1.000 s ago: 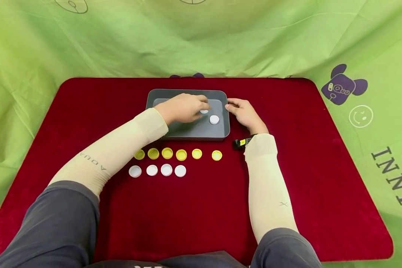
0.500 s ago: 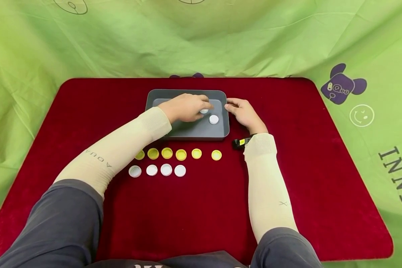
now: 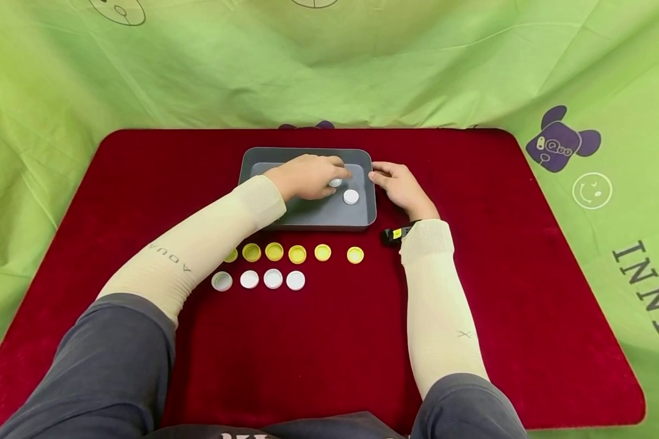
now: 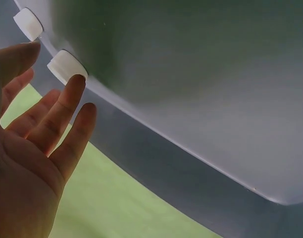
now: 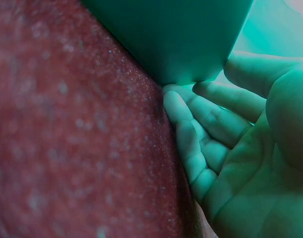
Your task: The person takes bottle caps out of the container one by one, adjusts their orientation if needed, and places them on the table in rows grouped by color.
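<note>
My left hand is inside the grey tray, palm down. A white bottle cap lies just by its fingers; in the left wrist view one fingertip touches that white cap, with the fingers loosely extended. Nearer the thumb lies another white cap, which shows as a second white cap in the left wrist view. My right hand rests against the tray's right side. In the right wrist view its thumb and fingertips touch the outside of the tray near a corner.
On the red cloth before the tray is a row of several yellow caps. Closer to me runs a row of several white caps. A black wrist camera sits at my right wrist. A green curtain hangs behind.
My left hand has shifted slightly to the right within the tray, its forearm following. The right hand, the tray and the caps look unmoved.
</note>
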Action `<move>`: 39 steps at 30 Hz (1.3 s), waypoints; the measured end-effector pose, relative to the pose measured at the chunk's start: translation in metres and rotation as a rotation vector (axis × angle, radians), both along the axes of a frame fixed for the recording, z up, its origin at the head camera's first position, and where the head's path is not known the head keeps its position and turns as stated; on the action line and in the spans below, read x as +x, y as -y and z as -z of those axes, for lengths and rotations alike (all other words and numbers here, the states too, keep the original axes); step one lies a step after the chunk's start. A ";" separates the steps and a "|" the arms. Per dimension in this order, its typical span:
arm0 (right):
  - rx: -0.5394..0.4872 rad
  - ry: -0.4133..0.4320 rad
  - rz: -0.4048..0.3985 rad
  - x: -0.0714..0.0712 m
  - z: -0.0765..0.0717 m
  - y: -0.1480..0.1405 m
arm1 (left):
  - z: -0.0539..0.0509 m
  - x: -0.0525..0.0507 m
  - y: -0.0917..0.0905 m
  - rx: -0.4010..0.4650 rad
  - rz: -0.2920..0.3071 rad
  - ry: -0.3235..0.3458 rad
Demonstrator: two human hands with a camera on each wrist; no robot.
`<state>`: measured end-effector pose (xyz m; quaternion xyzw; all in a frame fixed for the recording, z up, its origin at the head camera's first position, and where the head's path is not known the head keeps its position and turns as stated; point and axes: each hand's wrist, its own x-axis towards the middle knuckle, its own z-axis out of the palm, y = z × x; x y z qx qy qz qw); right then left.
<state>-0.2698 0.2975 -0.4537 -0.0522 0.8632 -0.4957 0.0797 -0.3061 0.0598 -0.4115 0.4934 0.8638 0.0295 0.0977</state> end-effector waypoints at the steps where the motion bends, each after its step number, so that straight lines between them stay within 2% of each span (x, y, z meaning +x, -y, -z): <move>1: -0.002 -0.006 -0.001 0.000 0.000 0.000 | 0.000 0.000 0.000 0.001 -0.001 -0.002; 19: -0.021 0.005 0.002 0.002 -0.001 -0.001 | 0.007 -0.011 -0.006 -0.006 -0.012 0.009; 39: -0.016 0.002 0.000 0.001 0.000 -0.001 | 0.012 -0.014 -0.010 -0.021 -0.001 -0.023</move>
